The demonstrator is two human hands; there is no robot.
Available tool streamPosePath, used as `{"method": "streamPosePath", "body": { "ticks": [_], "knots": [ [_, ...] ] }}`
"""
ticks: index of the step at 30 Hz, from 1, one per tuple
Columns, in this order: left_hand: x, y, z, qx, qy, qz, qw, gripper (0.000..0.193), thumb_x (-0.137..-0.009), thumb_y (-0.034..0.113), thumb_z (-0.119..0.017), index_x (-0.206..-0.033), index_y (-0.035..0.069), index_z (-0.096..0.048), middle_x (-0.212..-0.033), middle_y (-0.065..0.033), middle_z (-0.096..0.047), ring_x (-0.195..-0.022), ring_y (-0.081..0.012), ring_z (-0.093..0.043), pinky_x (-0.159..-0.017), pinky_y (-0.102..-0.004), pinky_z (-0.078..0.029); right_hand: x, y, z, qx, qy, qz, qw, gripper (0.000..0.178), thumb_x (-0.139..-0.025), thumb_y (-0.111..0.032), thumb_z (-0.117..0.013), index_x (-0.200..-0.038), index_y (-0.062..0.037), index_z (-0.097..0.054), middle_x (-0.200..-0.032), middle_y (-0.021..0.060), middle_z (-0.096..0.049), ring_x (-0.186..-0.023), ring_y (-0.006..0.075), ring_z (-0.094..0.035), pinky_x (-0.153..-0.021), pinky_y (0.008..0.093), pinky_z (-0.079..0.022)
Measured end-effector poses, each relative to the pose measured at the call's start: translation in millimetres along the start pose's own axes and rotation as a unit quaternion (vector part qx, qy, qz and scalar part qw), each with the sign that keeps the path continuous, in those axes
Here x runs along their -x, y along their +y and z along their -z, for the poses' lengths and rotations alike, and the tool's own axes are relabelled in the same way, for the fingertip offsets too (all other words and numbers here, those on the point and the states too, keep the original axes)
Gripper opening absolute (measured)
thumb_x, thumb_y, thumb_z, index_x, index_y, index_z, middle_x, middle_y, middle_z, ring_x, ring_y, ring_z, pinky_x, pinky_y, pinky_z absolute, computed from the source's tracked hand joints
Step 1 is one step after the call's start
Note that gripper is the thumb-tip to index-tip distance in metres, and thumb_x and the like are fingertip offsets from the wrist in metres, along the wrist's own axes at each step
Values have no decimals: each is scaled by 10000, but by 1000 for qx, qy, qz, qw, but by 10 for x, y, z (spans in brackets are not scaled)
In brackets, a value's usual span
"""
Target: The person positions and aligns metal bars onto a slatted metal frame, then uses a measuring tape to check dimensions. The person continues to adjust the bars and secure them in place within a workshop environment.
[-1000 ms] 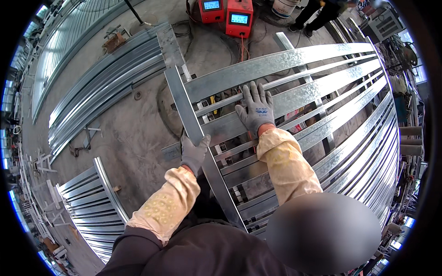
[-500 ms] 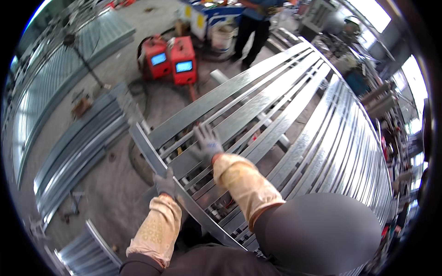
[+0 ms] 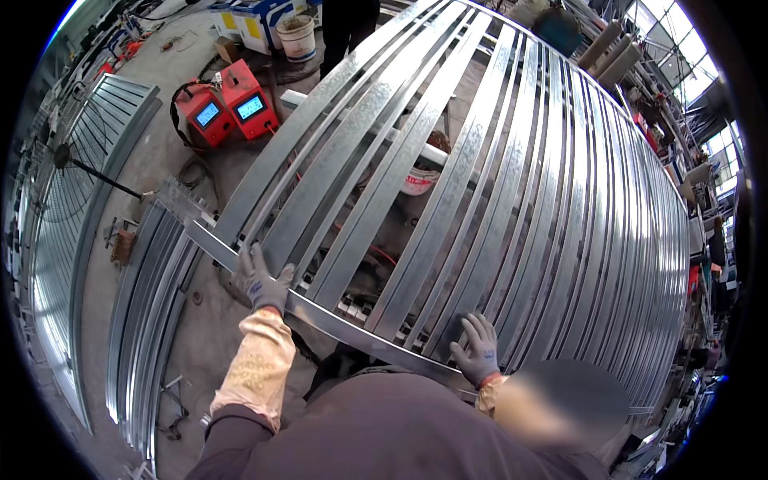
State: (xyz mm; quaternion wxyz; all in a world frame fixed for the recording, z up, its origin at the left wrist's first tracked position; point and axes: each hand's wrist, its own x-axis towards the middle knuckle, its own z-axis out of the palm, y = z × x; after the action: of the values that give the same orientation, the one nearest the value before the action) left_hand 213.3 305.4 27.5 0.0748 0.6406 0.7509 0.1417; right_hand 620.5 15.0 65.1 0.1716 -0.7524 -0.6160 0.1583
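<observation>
A large panel of galvanized metal slats (image 3: 416,156) spreads out before me, bordered on the near side by a flat metal rail (image 3: 332,322). My left hand (image 3: 262,282), in a grey work glove, lies over this rail by a slat end with its fingers apart. Farther right, my gloved right hand (image 3: 478,350) is spread at the near ends of the slats, just inside the rail, holding nothing. Whether its palm presses on the metal I cannot tell. Pale cuffed sleeves cover both forearms.
Two red machines with lit screens (image 3: 228,104) stand on the floor beyond the panel's left side. Stacked metal profiles (image 3: 148,320) and another slatted panel (image 3: 76,184) lie left. A white bucket (image 3: 298,40) and a person's dark-clothed legs (image 3: 346,28) are at the back.
My left hand has opened from its grip on the rail and lies spread there. My right hand has moved from the slats at the left toward me and right. My view has shifted.
</observation>
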Motion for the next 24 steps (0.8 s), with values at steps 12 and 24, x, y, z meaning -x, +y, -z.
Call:
{"method": "streamPosePath", "body": {
  "ticks": [12,24],
  "knots": [
    [-426,339,-224,-243,-195,-64,948,794,-1010,476,-481,-1659,196,-119,-1730,-75,-94,-1587,-300,-113,-1268,-507,-95,1405,279,-300,86,15,-61,994,688,-735,-417,-757,-1307,-68,-601,-1417,136,-564,-1347,405,-472,-1144,579,-309],
    [-325,194,-404,-178,-131,-151,964,774,-957,539,-560,-1610,202,-317,-1689,-107,-231,-1559,-346,-191,-1262,-529,-117,1496,390,-341,37,101,-59,992,706,-831,-464,-723,-1367,-33,-565,-1391,194,-587,-1322,439,-508,-1104,572,-369]
  ]
}}
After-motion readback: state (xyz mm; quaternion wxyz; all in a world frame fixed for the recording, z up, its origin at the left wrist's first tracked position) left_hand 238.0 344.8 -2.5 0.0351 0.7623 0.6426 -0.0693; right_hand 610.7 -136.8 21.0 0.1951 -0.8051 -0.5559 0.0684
